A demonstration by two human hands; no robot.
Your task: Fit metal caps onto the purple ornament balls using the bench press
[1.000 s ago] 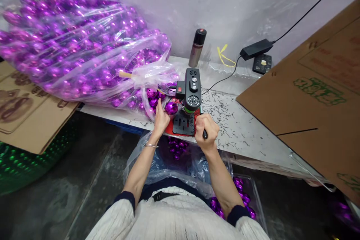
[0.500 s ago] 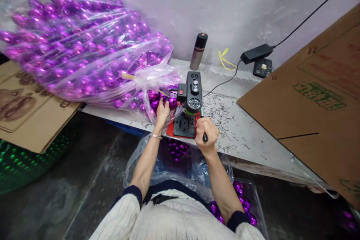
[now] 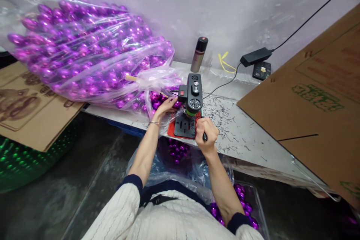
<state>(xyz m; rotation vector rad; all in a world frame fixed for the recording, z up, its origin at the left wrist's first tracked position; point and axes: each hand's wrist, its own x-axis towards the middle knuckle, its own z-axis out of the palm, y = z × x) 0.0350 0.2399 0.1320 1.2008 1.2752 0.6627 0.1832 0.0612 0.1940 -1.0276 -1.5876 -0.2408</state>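
Since the earlier frames, the left hand [image 3: 165,105] has moved off the red base plate and reached further left, to the mouth of the large clear plastic bag of glossy purple baubles [image 3: 84,52].

Head view: the left grip is loosely open, fingers spread over the loose purple baubles [image 3: 155,101] spilling from the bag mouth; no bauble is visibly held. The right hand [image 3: 206,133] is closed firmly around the black lever handle [image 3: 204,136] of the small black bench-top press machine [image 3: 192,97], which stands on a red base plate [image 3: 172,130] at the front edge of the white bench [image 3: 242,127].

Judgement: the step in hand is fetching the next piece. The next move appears to call for one bauble to be picked up and seated under the machine head before the lever is worked.

Materials: the baubles are smooth, mirror-bright and round; the bag film is thin and creased. Fine dark wire offcuts [image 3: 222,114] litter the bench. A second clear bag [image 3: 180,157] at the lap holds more purple baubles. Flat brown corrugated cardboard [image 3: 315,101] lies at right.
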